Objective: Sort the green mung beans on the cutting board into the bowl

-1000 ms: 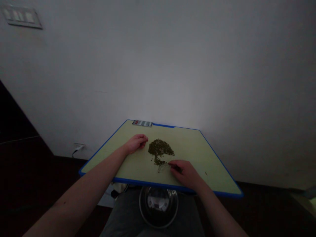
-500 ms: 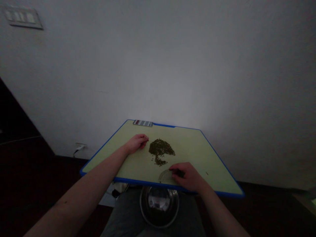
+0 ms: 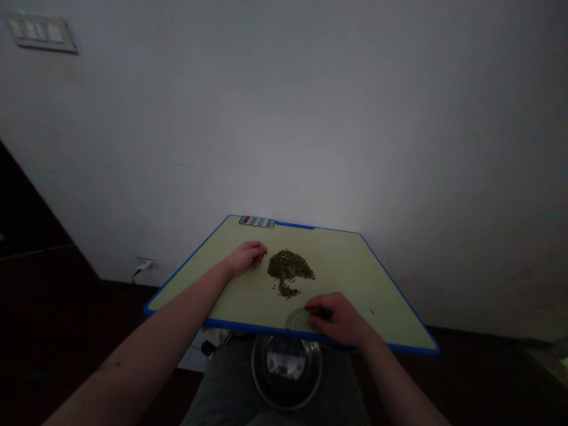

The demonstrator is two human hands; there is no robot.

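A heap of small greenish-brown grains (image 3: 288,265) lies on the pale yellow board (image 3: 350,266), with a few scattered toward its near side. My right hand (image 3: 335,318) is closed at the board's near edge, its fingers on a clear protractor (image 3: 298,318) that lies near the rim. Left of the heap, my left hand (image 3: 247,257) rests on the board with curled fingers. What is inside that hand, if anything, is hidden. Below the near edge a shiny metal bowl (image 3: 286,393) sits on my lap, with dark contents I cannot make out.
A phone (image 3: 257,222) lies at the board's far left corner. The wall (image 3: 284,118) stands right behind the board's blue rim (image 3: 293,225). A small dark sliver (image 3: 371,311) lies on the right. A plugged-in cable (image 3: 141,269) is at the lower left of the wall.
The protractor has shifted slightly under my right hand, and that hand has moved only a little. My left hand and the heap look the same.
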